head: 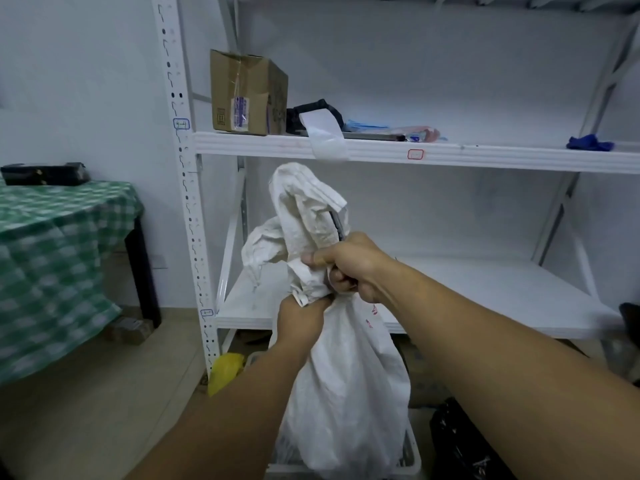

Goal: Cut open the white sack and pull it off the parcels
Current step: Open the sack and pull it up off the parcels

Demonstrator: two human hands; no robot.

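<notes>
A white woven sack (349, 382) stands upright in front of me, full and bunched at the neck, its loose top flopping upward. My left hand (301, 315) grips the sack's neck from below. My right hand (349, 265) is closed around a thin dark blade or cutter (336, 225) that pokes up against the gathered top of the sack. The parcels inside are hidden by the sack. The sack's bottom sits in a white crate (412, 460).
A white metal shelving rack (450, 155) stands behind the sack, holding a cardboard box (246, 95), a black object with a label strip, and blue items. A green checked table (59, 258) is at the left. A yellow bag (225, 372) and a black bag (460, 445) lie on the floor.
</notes>
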